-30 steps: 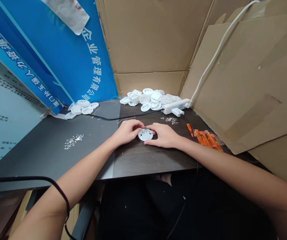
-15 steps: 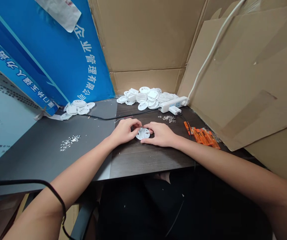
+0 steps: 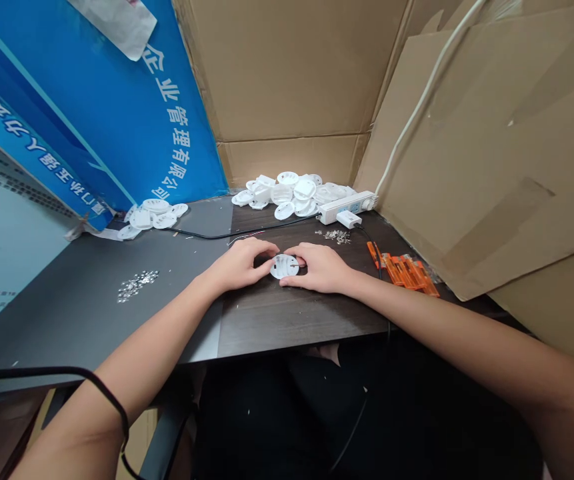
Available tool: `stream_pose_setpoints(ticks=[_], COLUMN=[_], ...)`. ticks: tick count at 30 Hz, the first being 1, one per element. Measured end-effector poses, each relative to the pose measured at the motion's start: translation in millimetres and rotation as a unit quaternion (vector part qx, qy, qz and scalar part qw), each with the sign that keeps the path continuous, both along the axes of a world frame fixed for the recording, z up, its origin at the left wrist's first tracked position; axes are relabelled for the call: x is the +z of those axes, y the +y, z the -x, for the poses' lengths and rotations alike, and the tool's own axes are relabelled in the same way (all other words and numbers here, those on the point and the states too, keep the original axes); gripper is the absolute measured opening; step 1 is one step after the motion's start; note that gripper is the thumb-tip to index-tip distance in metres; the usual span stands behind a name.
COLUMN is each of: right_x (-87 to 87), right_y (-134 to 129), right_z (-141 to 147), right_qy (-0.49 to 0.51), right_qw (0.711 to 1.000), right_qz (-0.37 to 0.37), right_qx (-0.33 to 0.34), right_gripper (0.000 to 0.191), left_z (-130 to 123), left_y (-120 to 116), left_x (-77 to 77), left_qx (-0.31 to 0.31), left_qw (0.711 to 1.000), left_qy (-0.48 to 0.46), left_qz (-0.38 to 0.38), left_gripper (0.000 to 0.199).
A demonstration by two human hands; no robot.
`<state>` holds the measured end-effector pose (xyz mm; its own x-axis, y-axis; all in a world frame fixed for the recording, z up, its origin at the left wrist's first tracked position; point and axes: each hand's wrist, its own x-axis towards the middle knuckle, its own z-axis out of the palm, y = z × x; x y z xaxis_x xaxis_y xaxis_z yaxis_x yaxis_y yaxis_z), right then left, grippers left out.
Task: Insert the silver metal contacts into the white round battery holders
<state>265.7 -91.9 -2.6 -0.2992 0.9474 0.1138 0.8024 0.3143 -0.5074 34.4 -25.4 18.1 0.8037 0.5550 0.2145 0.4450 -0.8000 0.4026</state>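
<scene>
A round white plastic disc (image 3: 283,267) with small dark marks and raised shapes is on the dark wooden part of the table, between my two hands. My left hand (image 3: 244,264) curves around its left edge, thumb at the near side and fingers at the far side. From the right, my right hand (image 3: 323,269) grips the disc, its thumb along the near edge and its fingers at the far edge. A small thin piece near the right fingers is too small to make out.
White discs lie in a large pile (image 3: 294,193) at the back and a smaller pile (image 3: 155,215) at the left. Small metal parts (image 3: 137,285) are at the left, others (image 3: 337,237) by the power strip (image 3: 347,208). Orange strips (image 3: 407,270) lie at the right. A black cable (image 3: 227,237) crosses the table.
My left thumb and fingers have drawn back slightly to the left, uncovering more of the disc. My right hand has barely moved.
</scene>
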Motion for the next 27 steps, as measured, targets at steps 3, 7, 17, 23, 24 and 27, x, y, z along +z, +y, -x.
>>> stream_pose_setpoints(ticks=[3,7,17,23,24,27], right_x=[-1.7,-2.5,-1.6,-1.5,-1.7,-2.4], right_y=[0.1,0.6,1.6,2.7,2.9,2.6], right_z=[-0.6,-0.9,0.9,1.5,1.5,0.8], right_qy=[0.007,0.008,0.021,0.016,0.015,0.019], right_qw=[1.0,1.0,1.0,1.0,1.0,1.0], right_qz=[-0.002,0.0,0.014,0.015,0.013,0.007], right_qx=[0.001,0.001,-0.008,-0.003,-0.001,0.0], right_gripper=[0.064,0.063,0.061,0.06,0.06,0.058], left_z=[4.4,5.4,3.1,4.6,5.2,8.7], left_y=[-0.4,3.3,6.2,9.7,10.0,10.3], left_x=[2.3,0.3,-11.4,-17.2,-18.6,-22.0], left_qx=[-0.031,-0.03,-0.037,-0.085,-0.09,-0.089], left_qw=[0.999,0.998,0.999,0.996,0.995,0.994], left_qy=[0.016,0.026,-0.002,0.018,0.022,0.016], left_qz=[0.022,0.051,0.033,-0.027,-0.039,-0.057], left_gripper=[0.043,0.072,0.064,0.061,0.06,0.059])
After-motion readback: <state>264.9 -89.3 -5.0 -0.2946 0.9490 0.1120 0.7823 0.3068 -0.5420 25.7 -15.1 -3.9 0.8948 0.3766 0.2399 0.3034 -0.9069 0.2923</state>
